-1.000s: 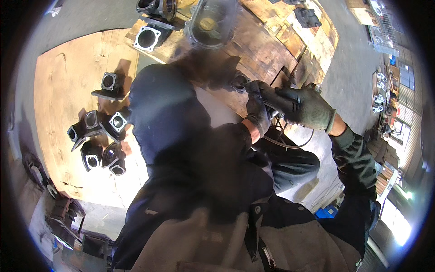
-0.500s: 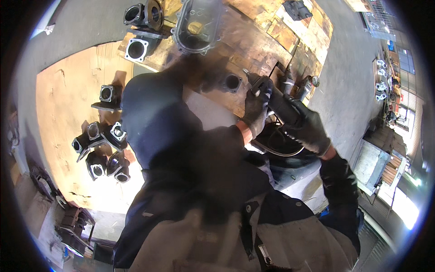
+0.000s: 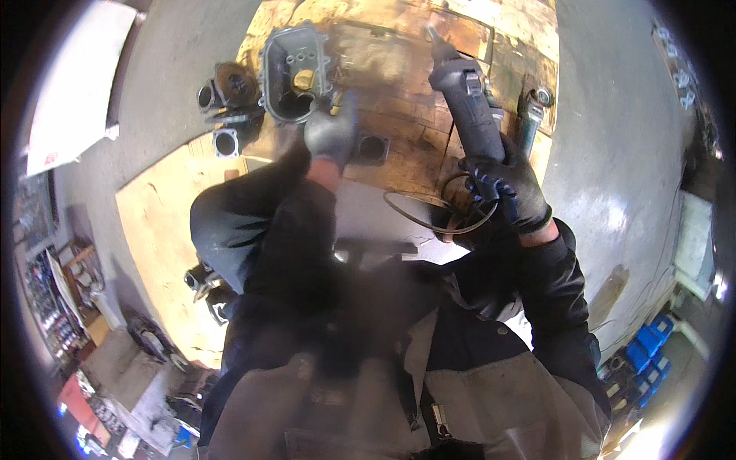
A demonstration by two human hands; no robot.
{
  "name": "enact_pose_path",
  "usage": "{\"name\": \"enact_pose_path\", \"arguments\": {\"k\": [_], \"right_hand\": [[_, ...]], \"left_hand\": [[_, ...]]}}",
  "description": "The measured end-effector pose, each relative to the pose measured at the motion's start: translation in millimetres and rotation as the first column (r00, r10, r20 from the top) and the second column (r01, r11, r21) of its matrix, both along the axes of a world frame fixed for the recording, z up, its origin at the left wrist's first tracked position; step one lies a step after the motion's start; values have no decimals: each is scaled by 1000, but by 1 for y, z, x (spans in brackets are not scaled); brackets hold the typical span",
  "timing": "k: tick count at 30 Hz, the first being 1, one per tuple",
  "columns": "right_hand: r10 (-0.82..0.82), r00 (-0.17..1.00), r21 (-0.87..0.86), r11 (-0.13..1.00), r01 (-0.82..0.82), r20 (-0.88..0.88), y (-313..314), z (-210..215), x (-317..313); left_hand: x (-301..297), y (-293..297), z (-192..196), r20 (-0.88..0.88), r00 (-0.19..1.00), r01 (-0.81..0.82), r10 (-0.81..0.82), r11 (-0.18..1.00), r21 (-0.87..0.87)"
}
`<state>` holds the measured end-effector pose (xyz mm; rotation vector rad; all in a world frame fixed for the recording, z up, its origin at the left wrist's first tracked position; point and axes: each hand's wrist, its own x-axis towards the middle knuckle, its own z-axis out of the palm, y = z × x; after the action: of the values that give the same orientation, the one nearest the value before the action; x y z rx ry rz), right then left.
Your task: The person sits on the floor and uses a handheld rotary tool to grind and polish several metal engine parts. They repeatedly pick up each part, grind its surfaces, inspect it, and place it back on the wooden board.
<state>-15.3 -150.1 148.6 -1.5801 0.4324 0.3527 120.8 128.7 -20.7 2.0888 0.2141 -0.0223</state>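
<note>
In my right hand (image 3: 510,188), gloved in black and grey, is a black die grinder (image 3: 471,115), held round its rear end. Its narrow tip points away from me over the wooden tabletop (image 3: 383,61). My left hand (image 3: 331,130), in a grey glove, is at the near right corner of a grey metal housing (image 3: 264,77). Blur over its fingers hides whether they grip the rim. The housing lies with its hollow side up, and round openings show inside. Close to the right of my left hand sits a dark square flange (image 3: 373,148) with a round hole.
Flanged castings (image 3: 226,142) stand left of the housing. Another tool with a round metal head (image 3: 530,119) lies right of the die grinder. A cable (image 3: 429,225) loops below my right hand. A light brown board (image 3: 165,207) with more castings is at the left, partly behind my leg.
My left hand has left the die grinder's front and moved left to the housing. My right hand still holds the grinder, now more upright in view. The whole view has shifted.
</note>
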Motion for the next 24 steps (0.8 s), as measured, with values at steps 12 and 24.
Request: {"name": "enact_pose_path", "arguments": {"k": [12, 24], "right_hand": [[-184, 980, 100, 979, 177, 70, -33, 33, -15], [-173, 973, -3, 984, 176, 151, -29, 25, -25]], "left_hand": [[21, 2, 0, -471, 671, 234, -572, 767, -598], [-61, 69, -107, 89, 557, 786, -826, 559, 265]]}}
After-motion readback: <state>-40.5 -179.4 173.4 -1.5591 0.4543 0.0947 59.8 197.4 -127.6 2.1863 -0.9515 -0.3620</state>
